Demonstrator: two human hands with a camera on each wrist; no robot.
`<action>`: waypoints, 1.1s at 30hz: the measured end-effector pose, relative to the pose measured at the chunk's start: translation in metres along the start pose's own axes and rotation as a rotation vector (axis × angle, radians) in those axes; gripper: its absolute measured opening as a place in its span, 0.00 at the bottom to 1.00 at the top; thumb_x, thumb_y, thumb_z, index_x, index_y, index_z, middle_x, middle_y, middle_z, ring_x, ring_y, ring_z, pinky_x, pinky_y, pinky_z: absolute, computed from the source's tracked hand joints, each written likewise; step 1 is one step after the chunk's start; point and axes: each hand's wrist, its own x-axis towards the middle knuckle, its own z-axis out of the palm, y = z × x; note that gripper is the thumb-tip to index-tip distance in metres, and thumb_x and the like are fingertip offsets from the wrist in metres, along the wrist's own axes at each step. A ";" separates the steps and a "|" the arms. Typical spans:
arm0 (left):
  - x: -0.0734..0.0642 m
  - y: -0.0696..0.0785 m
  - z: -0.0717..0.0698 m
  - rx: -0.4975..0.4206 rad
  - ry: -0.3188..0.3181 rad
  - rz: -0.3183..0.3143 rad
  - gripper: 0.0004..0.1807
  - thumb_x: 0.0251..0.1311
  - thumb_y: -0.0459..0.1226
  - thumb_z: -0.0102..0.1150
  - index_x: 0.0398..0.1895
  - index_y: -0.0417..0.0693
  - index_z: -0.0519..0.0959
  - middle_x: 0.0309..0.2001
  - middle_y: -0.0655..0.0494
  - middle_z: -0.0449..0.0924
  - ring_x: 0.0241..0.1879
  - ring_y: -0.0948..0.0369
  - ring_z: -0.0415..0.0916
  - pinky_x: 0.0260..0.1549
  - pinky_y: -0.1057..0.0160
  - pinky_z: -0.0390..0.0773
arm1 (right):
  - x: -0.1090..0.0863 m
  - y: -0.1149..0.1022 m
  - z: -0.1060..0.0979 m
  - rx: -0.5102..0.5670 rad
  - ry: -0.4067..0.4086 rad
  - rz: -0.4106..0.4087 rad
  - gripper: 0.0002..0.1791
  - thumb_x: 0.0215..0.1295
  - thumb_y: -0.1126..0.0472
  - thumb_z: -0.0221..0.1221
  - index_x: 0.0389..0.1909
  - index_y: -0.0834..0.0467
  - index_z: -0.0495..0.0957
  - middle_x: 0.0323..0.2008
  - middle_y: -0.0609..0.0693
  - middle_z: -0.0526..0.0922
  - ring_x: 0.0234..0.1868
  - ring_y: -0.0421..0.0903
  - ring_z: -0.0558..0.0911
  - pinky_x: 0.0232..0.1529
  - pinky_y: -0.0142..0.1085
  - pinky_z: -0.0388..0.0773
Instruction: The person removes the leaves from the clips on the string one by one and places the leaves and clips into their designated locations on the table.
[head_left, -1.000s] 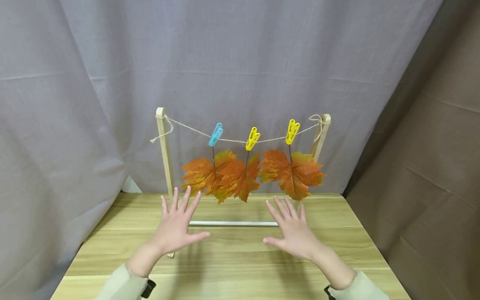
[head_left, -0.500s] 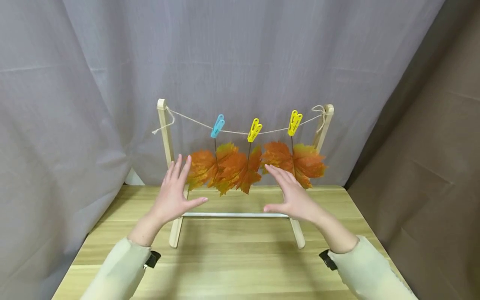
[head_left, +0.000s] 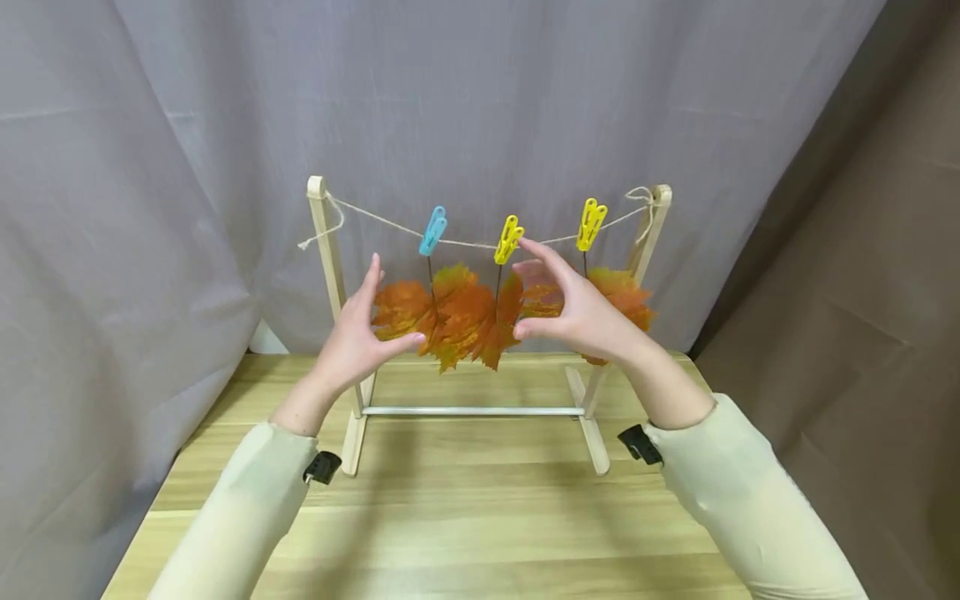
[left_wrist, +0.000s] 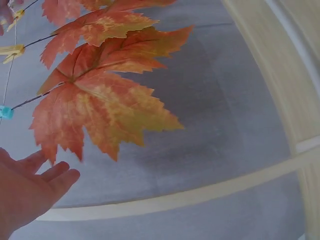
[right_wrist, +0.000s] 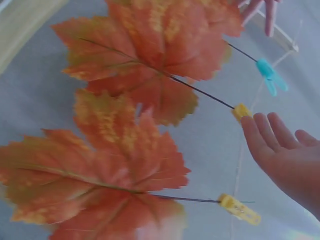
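Note:
Three orange maple leaves hang by their stems from a string (head_left: 382, 218). A blue clothespin (head_left: 432, 232) holds the left leaf (head_left: 400, 310), and a yellow clothespin (head_left: 509, 240) the middle leaf (head_left: 467, 315). Another yellow clothespin (head_left: 592, 225) holds the right leaf (head_left: 624, 293). My left hand (head_left: 352, 340) is beside the left leaf, thumb spread, holding nothing; its fingertips lie at that leaf's lower edge in the left wrist view. My right hand (head_left: 588, 317) covers part of the right leaf in the head view. Its fingertips come right at the middle clothespin (right_wrist: 241, 112).
The string is tied between two wooden posts (head_left: 327, 250) of a stand with a white crossbar (head_left: 472, 411) and flat feet (head_left: 595, 446). It stands on a wood-grain table (head_left: 480, 525). Grey curtains (head_left: 480, 100) hang behind, with a brown one (head_left: 847, 350) at right.
Both hands have moved up and forward from over the table to the hanging leaves. Their widely spread fingers have drawn together, and the right hand has come in toward the middle clothespin.

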 end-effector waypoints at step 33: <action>0.043 0.025 -0.017 -0.241 -0.072 -0.106 0.33 0.54 0.46 0.64 0.64 0.50 0.69 0.62 0.49 0.71 0.60 0.52 0.69 0.58 0.53 0.70 | 0.100 -0.083 0.007 -0.167 -0.049 0.127 0.45 0.50 0.49 0.69 0.69 0.51 0.59 0.65 0.50 0.67 0.64 0.44 0.68 0.62 0.35 0.67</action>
